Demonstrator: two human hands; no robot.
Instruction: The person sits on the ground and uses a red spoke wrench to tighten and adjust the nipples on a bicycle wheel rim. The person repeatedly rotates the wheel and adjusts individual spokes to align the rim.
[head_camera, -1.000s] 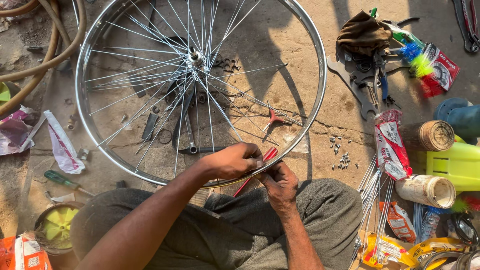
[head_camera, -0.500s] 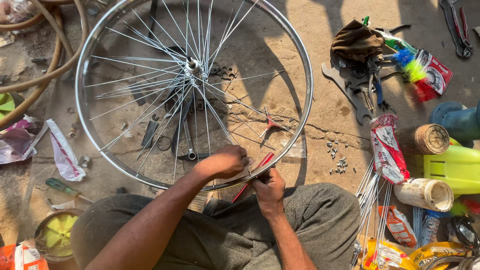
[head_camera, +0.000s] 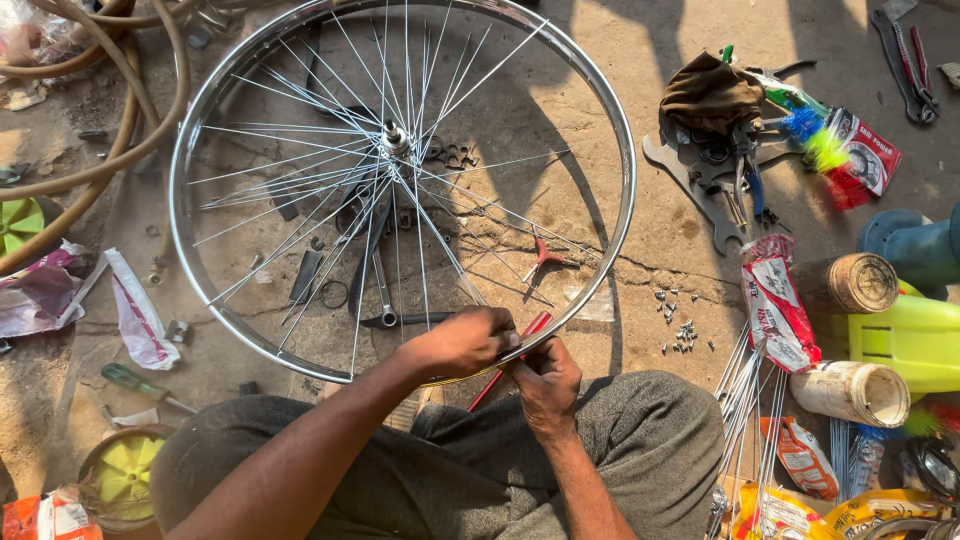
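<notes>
Seen from above: large shiny steel bicycle wheel rim with thin silver spokes (head_camera: 240, 100) lying flat on the cracked, sunlit concrete floor (head_camera: 600, 120), its near edge resting against the knees in grey trousers (head_camera: 640, 450). Left hand (head_camera: 462, 342) curled over the near edge of the rim, fingers closed on a spoke where it meets the rim. Right hand (head_camera: 545, 378) just beside it, touching it, clenched around a slim red-handled tool (head_camera: 520, 340) that runs slantwise under the rim. Silver hub (head_camera: 394, 137) at the wheel's centre, spokes fanning out from it unevenly.

Inside the rim's ring, on the floor: a dark spanner (head_camera: 385, 300), small dark metal parts near it, and a small red three-armed spoke key (head_camera: 545, 260) close to the right side.

Outside, to the right: a scatter of small silver nipples (head_camera: 680, 325), a bundle of loose silver spokes (head_camera: 745, 390), a red and white packet (head_camera: 775, 315), two cardboard-coloured rolls (head_camera: 850, 285), a yellow-green plastic piece (head_camera: 910, 340). Further up, a brown rag (head_camera: 710, 95) over a heap of grey spanners and pliers. To the left: tan rubber hose (head_camera: 130, 120) curving by the rim, a green-handled screwdriver (head_camera: 135, 382), a white and red wrapper (head_camera: 135, 315).
</notes>
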